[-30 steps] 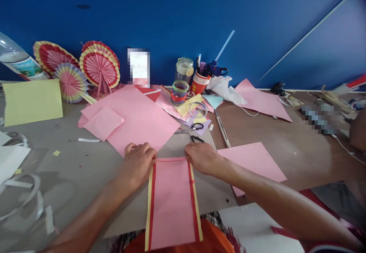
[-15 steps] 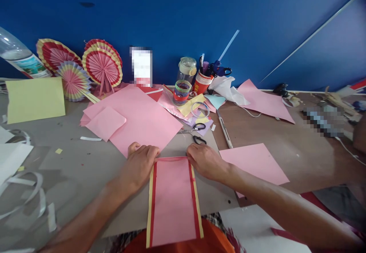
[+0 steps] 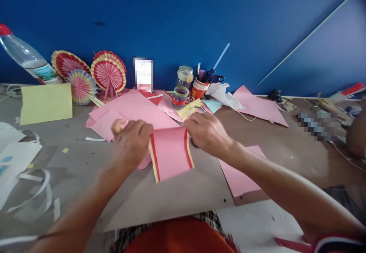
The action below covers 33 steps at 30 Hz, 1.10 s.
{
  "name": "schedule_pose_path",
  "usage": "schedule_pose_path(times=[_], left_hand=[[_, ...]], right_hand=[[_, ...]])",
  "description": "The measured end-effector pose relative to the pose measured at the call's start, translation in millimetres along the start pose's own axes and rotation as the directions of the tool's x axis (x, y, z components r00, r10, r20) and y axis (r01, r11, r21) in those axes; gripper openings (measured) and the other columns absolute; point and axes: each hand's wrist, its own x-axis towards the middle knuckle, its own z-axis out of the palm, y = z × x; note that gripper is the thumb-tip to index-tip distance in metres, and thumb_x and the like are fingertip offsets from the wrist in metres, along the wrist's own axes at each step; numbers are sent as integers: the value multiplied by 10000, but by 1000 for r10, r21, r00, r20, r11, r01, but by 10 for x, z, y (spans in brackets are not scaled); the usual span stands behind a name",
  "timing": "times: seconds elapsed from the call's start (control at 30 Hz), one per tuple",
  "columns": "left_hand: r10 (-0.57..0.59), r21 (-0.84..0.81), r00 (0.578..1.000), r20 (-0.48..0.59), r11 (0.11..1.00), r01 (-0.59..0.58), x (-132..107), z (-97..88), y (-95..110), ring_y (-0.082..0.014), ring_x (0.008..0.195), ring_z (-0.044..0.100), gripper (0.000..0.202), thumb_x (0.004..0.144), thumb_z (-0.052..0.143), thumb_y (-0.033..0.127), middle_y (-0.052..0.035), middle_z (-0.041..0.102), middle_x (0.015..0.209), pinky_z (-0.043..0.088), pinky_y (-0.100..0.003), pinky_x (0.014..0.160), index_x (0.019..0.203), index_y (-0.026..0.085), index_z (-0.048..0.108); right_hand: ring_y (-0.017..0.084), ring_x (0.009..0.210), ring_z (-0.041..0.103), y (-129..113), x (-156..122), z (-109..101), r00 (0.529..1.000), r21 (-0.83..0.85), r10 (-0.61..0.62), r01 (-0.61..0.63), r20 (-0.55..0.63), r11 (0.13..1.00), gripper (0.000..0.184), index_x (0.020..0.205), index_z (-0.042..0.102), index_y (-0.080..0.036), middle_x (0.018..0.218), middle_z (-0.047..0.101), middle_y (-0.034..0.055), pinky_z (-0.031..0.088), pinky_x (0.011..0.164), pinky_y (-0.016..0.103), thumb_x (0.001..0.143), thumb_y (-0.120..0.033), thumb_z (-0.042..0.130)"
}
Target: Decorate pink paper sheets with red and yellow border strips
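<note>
Between my hands hangs a pink paper strip with red and yellow borders down both sides. My left hand pinches its upper left corner, and my right hand grips the upper right one. The strip is lifted off the table, its lower end curving freely towards me. Behind my left hand lie large pink sheets and a smaller pink piece. Scissors under my right hand are mostly hidden, with only a dark bit of handle showing. To the right of the strip is another pink sheet.
Pleated paper fans lean at the back left beside a plastic bottle and a yellow sheet. A red paper cup holding tools stands near a clear jar. White paper scraps lie at left. Someone's arm shows at far right.
Both hands have risen and moved away from me, lifting the bordered strip off the table. Its near end has swung up and away from my lap. The view has shifted slightly.
</note>
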Motion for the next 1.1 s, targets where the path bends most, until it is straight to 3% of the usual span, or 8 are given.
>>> schedule_pose_path(times=[0.07,0.13,0.23,0.37,0.53,0.67,0.87,1.1], left_hand=[[-36,86,966,-257,995,60,217,-212,-56,-144,683,535,173,867,474,102,8,631,736,281,-389,854,784,200,589],[-36,110,912,-408,990,89,321,-416,-67,-149,756,549,106,873,513,155,-17,653,869,303,-375,858,881,197,610],[50,109,916,-398,994,-7,151,-580,29,-132,715,560,104,834,574,122,1,661,846,259,-392,918,879,206,615],[121,-30,989,-87,992,-124,-501,-491,276,-95,757,610,187,857,519,75,25,683,872,228,-346,963,925,210,627],[81,-231,978,194,972,-35,-1067,-318,470,-118,798,596,304,892,362,37,13,679,850,256,-341,952,921,219,604],[1,-309,931,366,944,120,-1103,-288,485,-146,749,552,337,891,340,32,16,653,761,245,-383,949,828,235,602],[-56,-316,878,475,920,230,-1083,-283,494,-156,764,553,368,852,376,-13,17,640,778,224,-402,959,828,248,634],[-88,-264,816,572,922,285,-1060,-268,503,-161,771,576,354,864,407,22,16,625,790,251,-395,920,853,268,662]], right_hand=[[165,724,501,66,100,-242,969,-58,11,-26,-245,998,208,801,590,-164,794,579,54,274,665,311,883,-90,413],[173,772,512,87,96,-438,899,-66,32,-67,-437,996,181,834,578,-184,830,578,50,281,686,318,896,-112,424],[156,753,505,9,-134,-505,853,-69,-19,-20,-521,997,123,853,562,-206,851,584,32,287,684,317,878,-116,482],[150,692,477,-278,-644,-146,938,46,-159,182,-309,982,131,887,582,-171,788,584,40,303,656,314,882,-108,468],[159,661,443,-604,-1027,365,975,285,-209,221,-71,933,195,852,585,-147,744,555,49,311,655,312,869,-60,411],[154,704,466,-647,-1058,546,984,411,-171,133,56,902,203,806,573,-161,761,554,47,305,687,299,866,-47,416],[134,675,474,-612,-1000,580,971,489,-124,8,205,872,233,757,591,-166,747,574,37,300,687,281,859,-41,423],[131,703,529,-571,-794,452,853,585,-27,-335,522,738,175,754,591,-174,794,621,24,349,708,256,851,-98,467]])
